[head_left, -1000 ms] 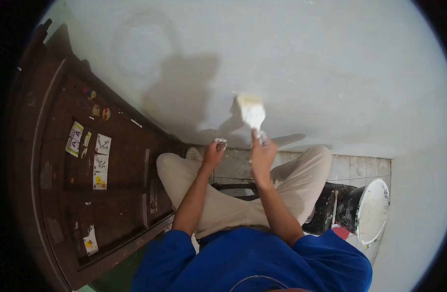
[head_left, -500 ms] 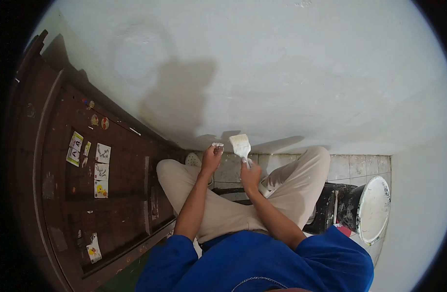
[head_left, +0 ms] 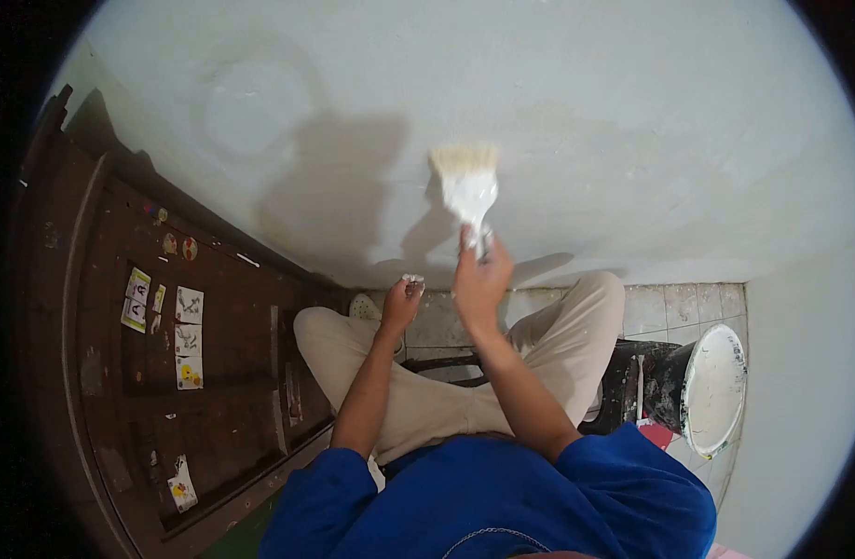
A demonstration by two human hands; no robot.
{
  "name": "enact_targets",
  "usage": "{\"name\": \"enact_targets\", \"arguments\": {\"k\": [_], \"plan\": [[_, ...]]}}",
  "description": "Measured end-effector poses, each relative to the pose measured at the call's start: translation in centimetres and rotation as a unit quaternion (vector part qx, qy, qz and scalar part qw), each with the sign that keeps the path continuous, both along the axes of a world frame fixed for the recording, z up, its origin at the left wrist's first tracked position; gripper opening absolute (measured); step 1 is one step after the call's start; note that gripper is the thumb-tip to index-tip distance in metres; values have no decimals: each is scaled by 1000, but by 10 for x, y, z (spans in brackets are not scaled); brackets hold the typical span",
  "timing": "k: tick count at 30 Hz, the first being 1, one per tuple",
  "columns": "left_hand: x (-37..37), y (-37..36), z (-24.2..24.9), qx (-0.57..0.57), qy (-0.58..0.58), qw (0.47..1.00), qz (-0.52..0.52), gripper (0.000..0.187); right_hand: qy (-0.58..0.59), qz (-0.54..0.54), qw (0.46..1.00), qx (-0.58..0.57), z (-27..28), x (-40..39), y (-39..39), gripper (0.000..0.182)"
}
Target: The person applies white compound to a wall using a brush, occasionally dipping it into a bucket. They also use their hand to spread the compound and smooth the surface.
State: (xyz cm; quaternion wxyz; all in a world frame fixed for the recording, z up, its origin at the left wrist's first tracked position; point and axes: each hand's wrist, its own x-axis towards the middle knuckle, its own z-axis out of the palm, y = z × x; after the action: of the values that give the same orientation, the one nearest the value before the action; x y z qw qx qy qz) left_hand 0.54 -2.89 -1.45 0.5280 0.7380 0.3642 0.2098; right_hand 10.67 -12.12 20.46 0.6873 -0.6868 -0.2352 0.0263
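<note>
A dark wooden door [head_left: 166, 373] is standing along the left, with small stickers [head_left: 187, 321] showing on its panels. Just right of it, the person is sitting with legs in beige trousers [head_left: 558, 345] bent toward a pale wall [head_left: 586, 121]. The left hand [head_left: 401, 300] is hovering low near the foot of the wall, its paint-smeared fingers loosely curled; whether they are pinching anything is too small to tell. Beside it and higher, the right hand [head_left: 480, 278] is gripping the handle of a paintbrush [head_left: 468, 186], fingers clenched around it, and the white-coated bristles are pointing up and lying against the wall, above the tiled floor [head_left: 679, 312]. Farther right, a paint bucket [head_left: 705, 389] with a white-coated interior is sitting on the tiles beside the person's right knee.
</note>
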Motion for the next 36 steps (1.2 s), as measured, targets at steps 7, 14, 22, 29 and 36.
{"name": "enact_targets", "arguments": {"k": [7,14,22,29,36], "plan": [[-5,0,24,3,26,1000,16,24,83,62,994,-18,-12,-37,-30,27],[-4,1,14,-13,7,1000,18,22,-20,37,997,63,52,-2,2,26],[-4,9,-10,-42,-62,997,27,22,121,74,989,-38,-28,-38,-29,25],[-9,7,-5,57,9,998,23,24,1,41,999,30,74,-11,-4,27],[-10,-1,15,-7,-5,999,35,24,-2,22,987,-159,-67,-30,-14,28]]}}
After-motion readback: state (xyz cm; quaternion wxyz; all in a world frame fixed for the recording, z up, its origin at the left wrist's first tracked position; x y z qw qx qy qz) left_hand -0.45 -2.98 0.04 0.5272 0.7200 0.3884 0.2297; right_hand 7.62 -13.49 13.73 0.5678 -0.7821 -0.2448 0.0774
